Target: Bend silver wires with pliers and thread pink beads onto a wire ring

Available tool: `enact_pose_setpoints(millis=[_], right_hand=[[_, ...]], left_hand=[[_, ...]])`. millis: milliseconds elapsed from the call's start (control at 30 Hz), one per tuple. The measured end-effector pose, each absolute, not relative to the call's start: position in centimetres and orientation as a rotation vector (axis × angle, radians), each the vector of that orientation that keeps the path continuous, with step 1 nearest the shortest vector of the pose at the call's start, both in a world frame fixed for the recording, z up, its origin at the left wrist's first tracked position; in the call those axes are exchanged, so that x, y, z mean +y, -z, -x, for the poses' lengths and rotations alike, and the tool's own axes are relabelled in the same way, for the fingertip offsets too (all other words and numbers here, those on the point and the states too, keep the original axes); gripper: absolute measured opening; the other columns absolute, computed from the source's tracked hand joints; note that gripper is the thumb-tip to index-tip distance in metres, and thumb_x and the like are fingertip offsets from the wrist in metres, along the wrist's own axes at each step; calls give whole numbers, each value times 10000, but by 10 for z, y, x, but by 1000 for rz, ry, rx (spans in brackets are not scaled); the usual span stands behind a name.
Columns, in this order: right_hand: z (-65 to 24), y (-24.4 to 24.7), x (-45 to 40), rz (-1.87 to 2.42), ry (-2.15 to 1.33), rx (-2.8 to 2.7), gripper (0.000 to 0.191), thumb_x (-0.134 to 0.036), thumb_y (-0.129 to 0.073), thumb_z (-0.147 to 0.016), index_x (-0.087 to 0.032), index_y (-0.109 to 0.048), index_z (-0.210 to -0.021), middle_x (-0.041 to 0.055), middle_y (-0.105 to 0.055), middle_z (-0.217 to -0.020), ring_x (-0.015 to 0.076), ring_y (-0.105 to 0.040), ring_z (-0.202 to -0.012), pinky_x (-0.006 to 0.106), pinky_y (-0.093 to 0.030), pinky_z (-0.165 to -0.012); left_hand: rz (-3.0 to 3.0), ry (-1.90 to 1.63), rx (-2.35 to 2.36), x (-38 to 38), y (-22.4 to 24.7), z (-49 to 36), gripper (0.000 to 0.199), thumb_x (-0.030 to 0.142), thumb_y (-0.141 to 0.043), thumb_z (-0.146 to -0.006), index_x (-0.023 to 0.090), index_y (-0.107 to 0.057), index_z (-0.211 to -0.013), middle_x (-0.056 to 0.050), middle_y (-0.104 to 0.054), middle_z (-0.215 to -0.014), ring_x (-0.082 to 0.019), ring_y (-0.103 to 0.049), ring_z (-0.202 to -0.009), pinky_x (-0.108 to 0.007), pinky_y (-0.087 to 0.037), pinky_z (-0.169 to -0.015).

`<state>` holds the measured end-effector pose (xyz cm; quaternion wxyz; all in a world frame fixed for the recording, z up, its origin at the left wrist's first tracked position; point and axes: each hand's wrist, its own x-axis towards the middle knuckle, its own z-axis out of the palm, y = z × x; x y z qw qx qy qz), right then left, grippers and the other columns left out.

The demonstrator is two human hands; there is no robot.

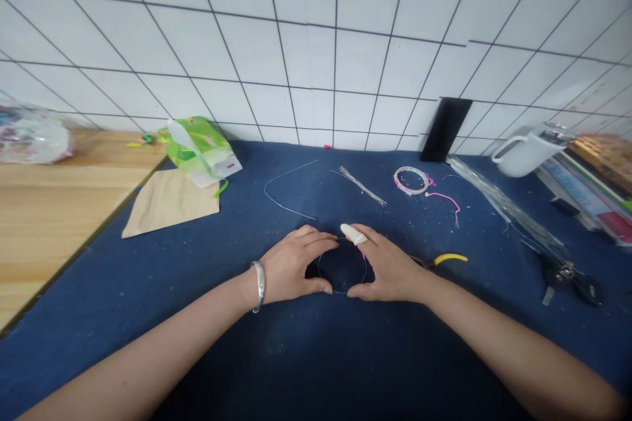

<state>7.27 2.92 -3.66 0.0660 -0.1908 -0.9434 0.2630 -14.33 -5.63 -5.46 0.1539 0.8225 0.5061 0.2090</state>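
Observation:
A thin wire ring [366,271] lies between my two hands, low over the blue cloth. My left hand [299,263], with a silver bangle at the wrist, curves round its left side, fingertips and thumb on the wire. From the right, my right hand [388,266] holds the other side; a white cover [353,235] wraps one fingertip, and a bit of pink shows beside it. Beyond the hands are a curved loose wire [266,191], a bundle of short wires [363,185] and a white ring [411,181] with pink thread [447,197].
Pliers with a yellow handle [451,258] lie beside my right forearm. Further right are long wires [508,200], keys [549,293], a white mug [526,152] and books [577,191]. A black phone-like slab [446,129] leans on the wall. At left are brown paper [172,200] and a green packet [197,141].

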Motion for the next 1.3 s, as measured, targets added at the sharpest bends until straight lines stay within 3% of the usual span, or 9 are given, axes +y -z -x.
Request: enact_pose_setpoints(millis=[333,967,1300], right_hand=[[-73,41,28,548,-774,-2821,899,-424,-644,-651,-180,-180,-1382,133,-266,-1385,292,-285,-1254,455,-293,-1008],[-73,40,26,500,-653,-2837,855,-394,-621,-671,-143,-204,-1374,142,-291,-1374,268,-293,-1253,416,-295,-1022],[-74,40,27,526,-705,-2819,887,-406,-632,-665,-167,-171,-1384,134,-287,-1377,275,-302,-1250,431,-310,-1009]], left_hand=[[-2410,-580,1509,-59,55,137,654,601,-559,-675,187,-491,-1176,-115,-536,-1178,-284,-473,-1028,-451,-379,-863],[-2407,-557,1580,-63,50,129,557,383,-611,-672,179,-487,-1175,-114,-518,-1175,-286,-456,-1035,-461,-390,-860],[-2371,-579,1562,-62,49,131,550,400,-626,-676,178,-488,-1160,-110,-522,-1181,-279,-452,-1053,-458,-373,-894]])
